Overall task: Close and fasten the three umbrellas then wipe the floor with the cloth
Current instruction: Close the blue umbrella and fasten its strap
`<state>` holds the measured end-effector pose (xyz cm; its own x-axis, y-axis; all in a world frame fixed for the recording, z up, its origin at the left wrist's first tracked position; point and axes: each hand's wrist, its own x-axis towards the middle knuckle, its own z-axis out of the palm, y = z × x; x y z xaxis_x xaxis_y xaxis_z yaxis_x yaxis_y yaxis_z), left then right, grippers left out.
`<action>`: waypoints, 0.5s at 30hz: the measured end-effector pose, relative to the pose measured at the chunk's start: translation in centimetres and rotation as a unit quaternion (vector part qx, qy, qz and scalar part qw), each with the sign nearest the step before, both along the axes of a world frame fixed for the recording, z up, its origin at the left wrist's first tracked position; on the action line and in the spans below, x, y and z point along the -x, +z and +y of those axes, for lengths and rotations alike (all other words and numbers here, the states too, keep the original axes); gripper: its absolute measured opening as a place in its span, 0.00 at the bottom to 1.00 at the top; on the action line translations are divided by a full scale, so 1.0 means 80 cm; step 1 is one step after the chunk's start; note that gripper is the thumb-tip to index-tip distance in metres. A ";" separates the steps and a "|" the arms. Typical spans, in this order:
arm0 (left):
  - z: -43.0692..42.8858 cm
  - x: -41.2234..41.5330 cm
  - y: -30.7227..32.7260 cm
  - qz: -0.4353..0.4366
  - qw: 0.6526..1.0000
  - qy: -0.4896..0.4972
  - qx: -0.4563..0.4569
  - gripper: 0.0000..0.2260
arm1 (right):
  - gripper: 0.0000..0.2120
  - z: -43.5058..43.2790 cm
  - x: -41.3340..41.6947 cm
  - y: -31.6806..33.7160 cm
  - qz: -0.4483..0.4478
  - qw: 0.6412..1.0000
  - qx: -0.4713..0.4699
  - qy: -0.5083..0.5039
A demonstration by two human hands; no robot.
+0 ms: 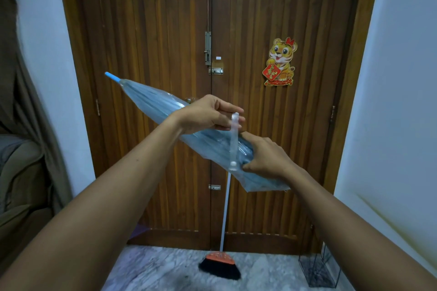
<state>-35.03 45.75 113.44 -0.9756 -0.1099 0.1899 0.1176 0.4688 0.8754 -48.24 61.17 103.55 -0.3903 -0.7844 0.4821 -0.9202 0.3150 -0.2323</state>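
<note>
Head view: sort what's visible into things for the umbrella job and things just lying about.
Job: folded blue umbrella, gripped by the right hand; its clear strap, pinched by the left hand.
Lying about: broom by the door; tiger sticker; wire basket.

Behind the left hand [208, 113] stands a wooden door [153, 54], its latch [215, 71] just above that hand and a tiger sticker [281, 61] up beyond the right hand [264, 156]. A broom [221, 264] leans on the door below the right hand, with a wire rack [319, 269] low to its right. Far left of the left hand are a curtain [28, 113] and a sofa [21, 184].
</note>
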 end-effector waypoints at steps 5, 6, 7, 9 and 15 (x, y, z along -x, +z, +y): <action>0.003 0.006 0.011 0.028 0.991 0.089 0.094 0.13 | 0.41 0.008 -0.010 0.005 0.013 1.000 0.007 0.004; 0.003 0.009 0.013 0.035 0.984 0.118 0.132 0.14 | 0.40 0.009 -0.012 0.006 0.023 1.000 0.009 0.006; 0.004 0.012 0.014 0.036 0.975 0.138 0.173 0.13 | 0.38 0.010 -0.014 0.006 0.036 0.999 0.010 0.008; 0.002 0.017 0.017 0.023 0.956 0.159 0.243 0.11 | 0.35 0.010 -0.016 0.006 0.069 0.997 0.017 0.015; -0.017 0.021 0.014 -0.037 0.962 0.138 0.231 0.11 | 0.42 0.015 -0.020 0.012 0.185 0.981 0.042 0.044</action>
